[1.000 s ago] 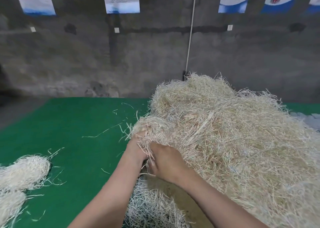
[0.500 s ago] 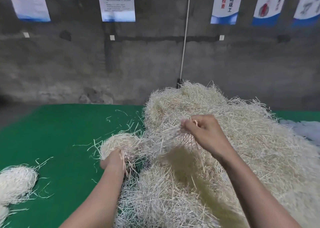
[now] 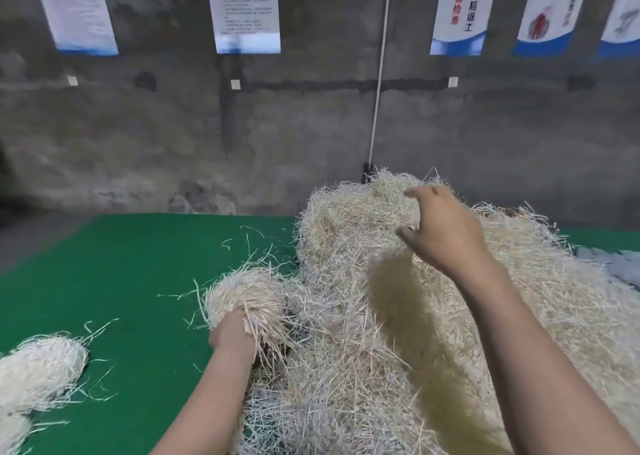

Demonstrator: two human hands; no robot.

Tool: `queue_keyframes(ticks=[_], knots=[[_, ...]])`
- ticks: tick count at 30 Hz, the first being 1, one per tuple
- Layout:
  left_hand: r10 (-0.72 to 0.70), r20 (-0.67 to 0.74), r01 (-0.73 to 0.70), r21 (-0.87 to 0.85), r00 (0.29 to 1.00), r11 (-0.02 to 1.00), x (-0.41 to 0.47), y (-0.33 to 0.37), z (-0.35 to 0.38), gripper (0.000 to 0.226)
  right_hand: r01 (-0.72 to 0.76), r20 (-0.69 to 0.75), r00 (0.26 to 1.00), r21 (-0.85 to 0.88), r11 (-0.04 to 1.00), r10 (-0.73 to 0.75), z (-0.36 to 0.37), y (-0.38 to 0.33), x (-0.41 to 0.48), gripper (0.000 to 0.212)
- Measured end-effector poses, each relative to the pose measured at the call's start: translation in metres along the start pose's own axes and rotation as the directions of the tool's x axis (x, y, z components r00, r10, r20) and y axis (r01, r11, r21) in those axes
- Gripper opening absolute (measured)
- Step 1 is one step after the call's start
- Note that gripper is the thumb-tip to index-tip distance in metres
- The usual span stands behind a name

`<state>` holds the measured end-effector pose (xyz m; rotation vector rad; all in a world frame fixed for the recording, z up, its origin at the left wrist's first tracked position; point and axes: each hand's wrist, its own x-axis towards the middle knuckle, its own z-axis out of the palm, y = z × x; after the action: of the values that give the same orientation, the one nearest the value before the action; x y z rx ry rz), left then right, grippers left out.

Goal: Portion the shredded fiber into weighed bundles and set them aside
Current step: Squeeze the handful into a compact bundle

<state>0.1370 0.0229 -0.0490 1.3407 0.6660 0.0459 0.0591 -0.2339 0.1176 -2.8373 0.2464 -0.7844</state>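
Gripping a tuft (image 3: 242, 295) of pale shredded fiber in the left hand (image 3: 233, 335), with fingers curled tight round its lower end and loose strands fanning out above the fist. Holding that tuft low over the green mat (image 3: 138, 281), just beside the left foot of the big heap (image 3: 381, 368) and touching its fringe.

Reaching the right hand (image 3: 441, 229) across to the top of the heap, with fingers spread and lightly bent, thumb apart from them, clasping nothing. Hovering at the crest or brushing it, with too much blur to tell which. Casting a broad shadow down the near slope.

Working against a heap covering most of the right half of the mat and rising high enough to hide the base of the wall behind it. Covering part of the heap's near side with both forearms.

Sharing the mat with a rounded bundle (image 3: 41, 371) of whiter fiber, well apart at the far left, and with a second bundle (image 3: 12, 432) just beside it, cut off by the lower edge. Working past a few stray strands (image 3: 249, 240) scattered on the green near the heap's left edge. Glimpsing something grey-blue (image 3: 616, 267) behind the heap at the right edge, too unclear to name.

Facing a rough concrete wall (image 3: 311, 136) with printed posters (image 3: 246, 11) along its top and a thin white cord (image 3: 379, 74) dropping straight down behind the heap's peak.
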Motion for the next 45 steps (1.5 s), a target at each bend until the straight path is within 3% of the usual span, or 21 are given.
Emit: queue_keyframes(ticks=[1, 2, 3, 4, 6, 8, 10, 14, 20, 21, 23, 26, 29, 31, 33, 34, 36, 38, 40, 43, 45], knots=[[0.021, 0.026, -0.020, -0.031, 0.999, 0.999, 0.003, 0.003, 0.004, 0.049, 0.098, -0.002, 0.995, 0.066, 0.993, -0.098, 0.000, -0.011, -0.003, 0.084], [-0.001, 0.072, 0.010, -0.120, 0.997, 0.993, 0.000, 0.009, 0.004, 0.046, 0.152, 0.131, 0.974, 0.220, 0.964, -0.184, 0.006, -0.026, -0.011, 0.104], [-0.033, 0.122, 0.061, -0.231, 0.992, 0.971, -0.011, 0.014, 0.007, 0.040, 0.123, 0.356, 0.898, 0.363, 0.924, -0.260, 0.020, -0.043, -0.021, 0.119], [-0.064, 0.152, 0.110, -0.318, 0.986, 0.942, -0.025, 0.020, 0.007, 0.036, 0.053, 0.573, 0.759, 0.417, 0.907, -0.308, 0.040, -0.057, -0.032, 0.125], [-0.048, 0.228, 0.110, -0.268, 0.972, 0.957, -0.043, 0.037, 0.003, 0.039, -0.032, 0.747, 0.598, 0.385, 0.923, -0.291, 0.089, -0.062, -0.054, 0.098], [-0.059, 0.228, 0.136, -0.338, 0.972, 0.931, -0.049, 0.052, -0.005, 0.036, -0.029, 0.711, 0.675, 0.293, 0.956, -0.197, 0.127, -0.045, -0.069, 0.036], [-0.130, 0.293, 0.265, -0.487, 0.947, 0.832, -0.057, 0.069, -0.013, 0.029, -0.020, 0.708, 0.692, 0.215, 0.976, -0.142, 0.159, -0.019, -0.088, 0.012], [-0.111, 0.257, 0.246, -0.588, 0.960, 0.771, -0.078, 0.094, -0.006, 0.028, 0.201, 0.792, 0.600, -0.008, 0.979, -0.117, 0.193, 0.004, -0.120, 0.026], [0.017, 0.439, 0.334, -0.708, 0.898, 0.622, -0.091, 0.135, 0.016, 0.030, 0.259, 0.882, 0.469, -0.087, 0.962, -0.046, 0.202, 0.005, -0.137, 0.038], [0.016, 0.453, 0.348, -0.706, 0.891, 0.617, -0.090, 0.141, 0.021, 0.029, 0.242, 0.896, 0.442, -0.081, 0.967, -0.035, 0.200, 0.001, -0.137, 0.039], [0.056, 0.439, 0.268, -0.638, 0.897, 0.722, -0.086, 0.139, 0.027, 0.027, 0.234, 0.914, 0.400, -0.038, 0.971, -0.061, 0.180, -0.016, -0.125, 0.033], [-0.030, 0.365, 0.218, -0.487, 0.930, 0.846, -0.070, 0.109, 0.029, 0.028, -0.001, 0.840, 0.484, 0.281, 0.960, -0.245, 0.127, -0.035, -0.081, 0.034], [-0.055, 0.393, 0.248, -0.458, 0.918, 0.854, -0.065, 0.087, 0.025, 0.030, -0.082, 0.617, 0.713, 0.545, 0.834, -0.334, 0.059, -0.038, -0.034, 0.023], [-0.068, 0.346, 0.225, -0.436, 0.936, 0.871, -0.063, 0.081, 0.023, 0.025, -0.125, 0.384, 0.891, 0.721, 0.681, -0.243, 0.021, -0.035, -0.020, 0.010], [-0.074, 0.334, 0.226, -0.446, 0.940, 0.866, -0.064, 0.079, 0.020, 0.021, -0.102, 0.148, 0.989, 0.813, 0.573, -0.033, -0.001, -0.033, -0.015, 0.007], [-0.070, 0.322, 0.216, -0.444, 0.944, 0.870, -0.067, 0.079, 0.019, 0.020, -0.039, 0.003, 0.998, 0.778, 0.627, 0.059, -0.006, -0.032, -0.014, 0.003], [-0.060, 0.289, 0.178, -0.400, 0.955, 0.899, -0.071, 0.079, 0.018, 0.019, 0.066, -0.159, 0.987, 0.567, 0.821, 0.031, -0.003, -0.031, -0.013, 0.039], [-0.029, 0.280, 0.133, -0.359, 0.959, 0.924, -0.078, 0.079, 0.022, 0.018, 0.148, 0.001, 0.983, 0.585, 0.797, -0.183, 0.005, -0.034, -0.017, 0.090], [0.005, 0.286, 0.077, -0.274, 0.958, 0.959, -0.093, 0.078, 0.025, 0.020, 0.162, 0.174, 0.900, 0.718, 0.677, -0.400, 0.022, -0.049, -0.029, 0.120], [0.007, 0.507, 0.102, -0.187, 0.862, 0.977, -0.125, 0.071, 0.025, 0.028, 0.198, 0.094, 0.910, 0.755, 0.625, -0.403, 0.058, -0.074, -0.045, 0.120], [0.089, 0.613, -0.062, -0.066, 0.785, 0.996, -0.133, 0.062, 0.024, 0.028, 0.142, 0.033, 0.956, 0.816, 0.561, -0.290, 0.066, -0.086, -0.045, 0.101]])
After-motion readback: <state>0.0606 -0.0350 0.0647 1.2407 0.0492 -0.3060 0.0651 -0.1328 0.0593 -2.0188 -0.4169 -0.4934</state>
